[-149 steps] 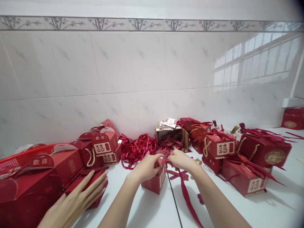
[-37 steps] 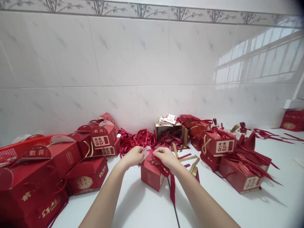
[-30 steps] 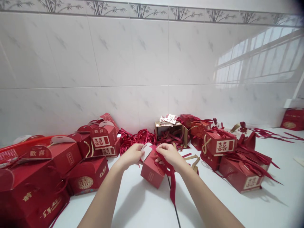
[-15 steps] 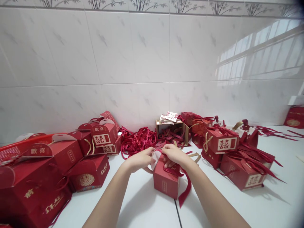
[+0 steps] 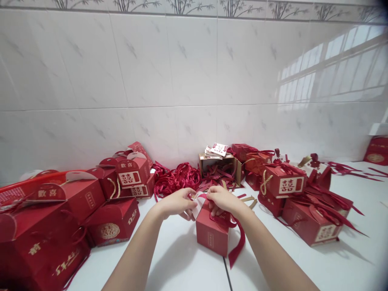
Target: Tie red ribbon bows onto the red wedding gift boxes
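A small red gift box (image 5: 212,234) stands on the white table between my forearms. At its top left, by the pale flap, my left hand (image 5: 178,204) has its fingers bent together; what they pinch is partly hidden. My right hand (image 5: 222,201) is closed over the top of the box, its fingertips on a dark red ribbon (image 5: 238,246). One end of that ribbon hangs down the box's right side onto the table.
Red gift boxes (image 5: 112,222) and a red plastic basket (image 5: 18,190) crowd the left. Ribbon (image 5: 178,178) lies heaped behind, beside an open carton (image 5: 238,169) topped with printed cards (image 5: 218,149). Ribbon-tied boxes (image 5: 315,218) stand right. A tiled wall (image 5: 194,81) closes the back.
My left hand has shifted slightly left, away from the ribbon on top, its fingers now by the pale flap. My right hand stays on the ribbon almost unmoved.
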{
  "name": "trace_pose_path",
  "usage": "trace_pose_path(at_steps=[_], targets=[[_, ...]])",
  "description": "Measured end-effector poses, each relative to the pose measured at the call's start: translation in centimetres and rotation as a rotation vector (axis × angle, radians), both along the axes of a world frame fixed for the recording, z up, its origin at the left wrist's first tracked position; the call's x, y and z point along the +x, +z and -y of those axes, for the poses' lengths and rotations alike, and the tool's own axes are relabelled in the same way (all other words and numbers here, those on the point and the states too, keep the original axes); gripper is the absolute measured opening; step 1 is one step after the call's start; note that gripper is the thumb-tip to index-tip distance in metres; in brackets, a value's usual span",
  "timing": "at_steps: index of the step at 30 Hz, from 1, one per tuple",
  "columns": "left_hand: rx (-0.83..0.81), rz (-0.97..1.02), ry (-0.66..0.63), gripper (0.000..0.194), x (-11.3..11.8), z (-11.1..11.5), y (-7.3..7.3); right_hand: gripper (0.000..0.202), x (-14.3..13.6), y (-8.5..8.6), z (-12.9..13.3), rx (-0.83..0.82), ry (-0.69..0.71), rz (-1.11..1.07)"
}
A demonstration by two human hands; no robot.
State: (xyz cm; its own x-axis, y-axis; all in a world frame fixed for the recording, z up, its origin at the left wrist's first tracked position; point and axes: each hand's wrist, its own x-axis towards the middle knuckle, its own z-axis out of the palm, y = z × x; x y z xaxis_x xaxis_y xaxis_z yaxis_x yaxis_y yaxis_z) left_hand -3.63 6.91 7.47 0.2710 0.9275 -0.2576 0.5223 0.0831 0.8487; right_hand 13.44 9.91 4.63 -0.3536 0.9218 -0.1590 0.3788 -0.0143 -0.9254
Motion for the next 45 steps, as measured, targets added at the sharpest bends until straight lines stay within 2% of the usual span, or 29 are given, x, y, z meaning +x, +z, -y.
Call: trace_pose_path(at_steps=[10, 16, 18, 21, 27, 29, 32, 35, 37, 40, 42, 45], targets=[[-0.035, 0.017, -0.033, 0.058, -0.1, 0.2, 0.1, 0.011, 0.1, -0.3, -0.2, 0.022, 0.026, 0.012], [-0.047, 0.018, -0.065, 0.051, -0.1, 0.1, 0.1, 0.012, -0.1, -0.3, 0.2, 0.076, 0.026, 0.053], [-0.036, 0.022, -0.028, 0.047, -0.1, 0.1, 0.1, 0.011, -0.2, -0.5, 0.3, 0.112, 0.018, 0.062], [0.031, 0.009, 0.063, 0.041, 0.0, 0.0, 0.0, 0.012, -0.5, -0.7, 0.3, 0.182, -0.003, 0.072], [0.162, -0.078, 0.079, 0.023, 0.2, -0.7, -0.3, 0.017, -0.7, -0.5, 0.8, 0.300, -0.042, 0.102], [0.196, -0.159, 0.136, 0.018, -0.5, -1.1, -0.3, 0.018, -0.2, 0.1, 1.0, 0.348, -0.076, 0.108], [0.259, -0.351, 0.318, 0.016, -3.0, -1.7, -0.1, 0.012, 1.2, 1.8, 1.4, 0.431, -0.174, 0.108], [0.323, -0.502, 0.523, 0.021, -5.7, -2.1, 0.1, 0.011, 3.6, 3.6, 2.0, 0.514, -0.287, 0.128], [0.374, -0.520, 0.571, 0.021, -6.4, -2.3, 0.2, 0.013, 5.5, 4.3, 2.6, 0.547, -0.325, 0.178], [0.475, -0.409, 0.456, 0.011, -5.1, -2.4, -0.2, 0.023, 7.6, 3.6, 3.3, 0.510, -0.306, 0.270], [0.508, -0.280, 0.298, 0.006, -3.0, -2.3, -1.1, 0.032, 8.1, 2.0, 3.6, 0.459, -0.269, 0.305], [0.481, -0.100, 0.107, 0.021, 0.4, -1.8, -3.0, 0.040, 7.6, -1.2, 3.8, 0.417, -0.208, 0.310]])
